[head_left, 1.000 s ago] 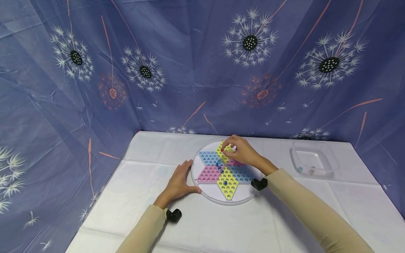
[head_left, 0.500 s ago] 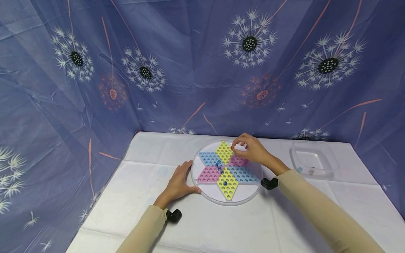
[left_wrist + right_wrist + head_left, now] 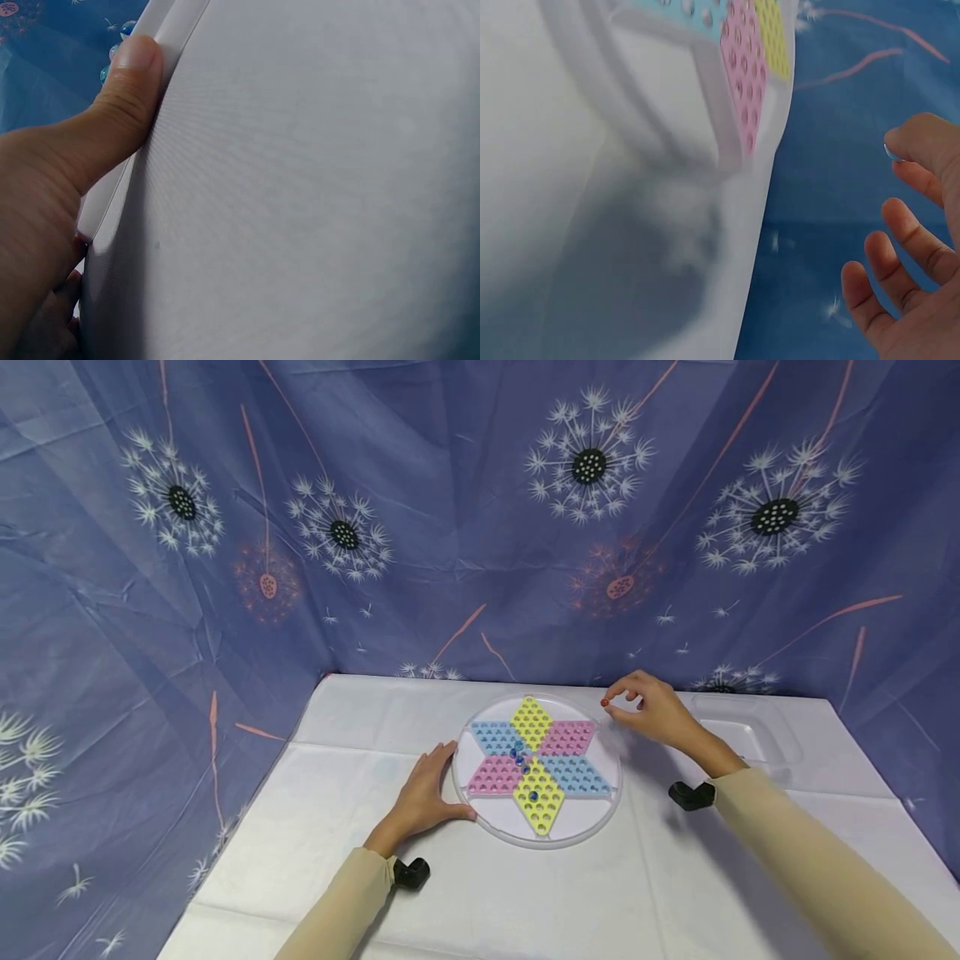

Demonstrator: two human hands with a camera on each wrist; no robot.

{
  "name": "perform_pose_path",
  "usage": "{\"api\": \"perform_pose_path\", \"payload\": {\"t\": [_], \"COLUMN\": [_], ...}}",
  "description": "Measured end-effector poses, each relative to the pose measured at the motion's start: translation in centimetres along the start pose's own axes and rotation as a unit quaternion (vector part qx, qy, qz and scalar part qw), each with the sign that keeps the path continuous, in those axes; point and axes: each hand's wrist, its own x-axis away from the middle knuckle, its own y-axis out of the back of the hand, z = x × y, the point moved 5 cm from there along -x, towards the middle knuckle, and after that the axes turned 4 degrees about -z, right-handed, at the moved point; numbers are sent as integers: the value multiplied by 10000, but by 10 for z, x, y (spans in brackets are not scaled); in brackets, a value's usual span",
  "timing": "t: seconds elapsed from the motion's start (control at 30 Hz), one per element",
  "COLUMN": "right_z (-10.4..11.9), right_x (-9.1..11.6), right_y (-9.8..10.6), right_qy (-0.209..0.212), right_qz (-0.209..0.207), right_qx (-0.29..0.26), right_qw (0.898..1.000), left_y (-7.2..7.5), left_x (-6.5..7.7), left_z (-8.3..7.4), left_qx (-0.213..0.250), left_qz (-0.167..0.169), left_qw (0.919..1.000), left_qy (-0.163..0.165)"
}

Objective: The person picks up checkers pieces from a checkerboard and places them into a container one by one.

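Observation:
A round Chinese checkers board (image 3: 495, 702) with a yellow, pink and light-blue star lies on the table. My left hand (image 3: 423, 789) rests against its left rim, fingers spread. The left wrist view has the thumb (image 3: 131, 90) on the rim. Past the board's right edge, in the air, my right hand (image 3: 651, 712) pinches a small orange-red marble (image 3: 604, 702) between thumb and forefinger. Several blue marbles (image 3: 519, 760) sit near the star's centre, and another blue marble (image 3: 534, 796) is in the near yellow point. In the right wrist view the other fingers (image 3: 896, 270) are loosely bent.
A clear plastic container (image 3: 783, 739) stands at the back right, partly hidden by my right hand and forearm. White cloth (image 3: 300, 893) covers the table. Behind and to the left hangs a blue dandelion-print curtain (image 3: 450, 527).
My right hand has moved right with the marble, from over the far yellow point to beyond the board's right rim, toward the container. My left hand and the board have stayed put.

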Motion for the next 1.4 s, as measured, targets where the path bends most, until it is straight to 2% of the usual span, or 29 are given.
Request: {"api": "perform_pose_path", "payload": {"t": [0.37, 0.67, 1.03, 1.4], "right_z": [-29, -57, -84, -100], "right_x": [28, 54, 76, 88], "right_y": [46, 72, 90, 98], "right_qy": [-180, -469, -1070, -1273], "right_qz": [-404, -522, -471, -568], "right_qx": [417, 633, 640, 726], "right_qw": [9981, 9955, 9911, 9876], "left_y": [1, 0, -1, 0], "left_x": [1, 1, 1, 1], "left_z": [0, 0, 2, 1], "left_qx": [27, -12, 8, 22], "left_qz": [-7, 0, 0, -3], "left_qw": [10000, 10000, 10000, 10000], "left_qy": [60, 60, 62, 34]}}
